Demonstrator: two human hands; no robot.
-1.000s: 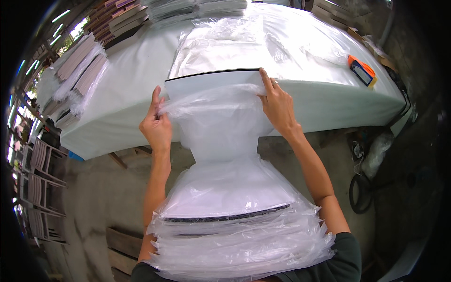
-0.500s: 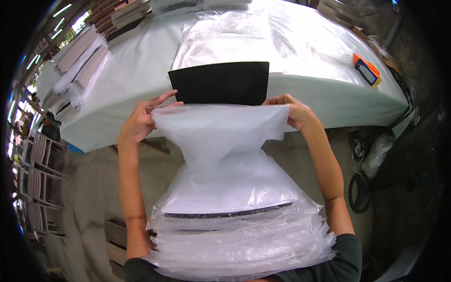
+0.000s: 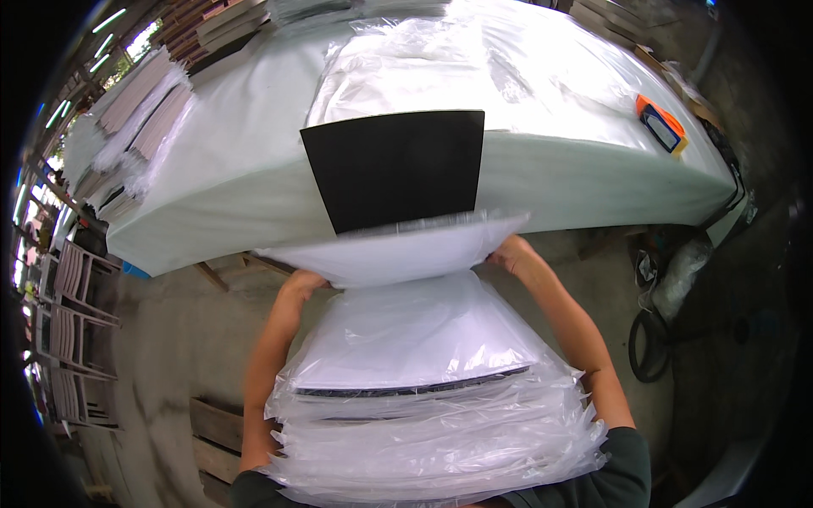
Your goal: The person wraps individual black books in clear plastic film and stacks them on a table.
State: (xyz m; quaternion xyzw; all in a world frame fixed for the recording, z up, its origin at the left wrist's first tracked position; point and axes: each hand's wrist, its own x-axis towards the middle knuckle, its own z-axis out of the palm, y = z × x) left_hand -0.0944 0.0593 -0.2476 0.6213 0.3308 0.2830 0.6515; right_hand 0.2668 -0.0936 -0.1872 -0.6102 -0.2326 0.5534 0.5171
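Flat and matte, your black board (image 3: pixel 396 173) rises just beyond your left grip (image 3: pixel 308 283) and right grip (image 3: pixel 511 252), its lower edge meeting a blurred white plastic sleeve (image 3: pixel 398 256) between them; whether it's inside, you cannot tell. Nearer you, stacked clear bags (image 3: pixel 440 449) hold white panels (image 3: pixel 415 339). Both grips reach forward, fingers hidden under the sleeve, their closure impossible to judge.

Whitish plastic (image 3: pixel 394 258) is held near opposite sides by the left hand (image 3: pixel 308 283) and the right hand (image 3: pixel 511 254). Just beyond, a cloth-covered table (image 3: pixel 593 182) is partly hidden by a black panel (image 3: pixel 398 173) (its lower edge obscured). In the foreground, plastic-wrapped sheets (image 3: pixel 432 444) are piled.
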